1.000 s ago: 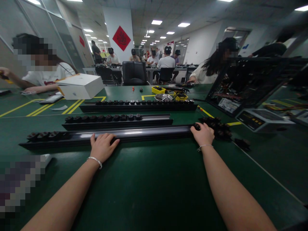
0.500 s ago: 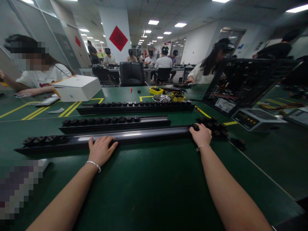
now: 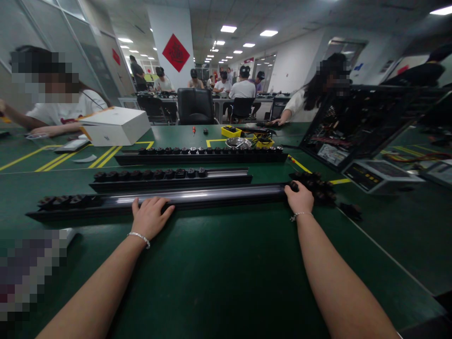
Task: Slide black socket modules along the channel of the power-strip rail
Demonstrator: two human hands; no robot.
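Observation:
A long black rail with a shiny channel lies across the table in front of me. Several small black round parts sit in its left end. My left hand is curled over the rail's near edge left of its middle, fingers on top and thumb apart. At the rail's right end, my right hand pinches a small black round part; the fingers partly hide it. Just beyond that hand lies a pile of similar black parts.
Behind lie two more black rails, a shorter one and a farther one, both carrying black parts. A white box, a metal dish, yellow trays, a computer case and a power supply stand around. Co-workers sit opposite.
The whole view has shifted slightly. My left hand keeps its place on the rail, and my right hand stays at the right end with the small black part.

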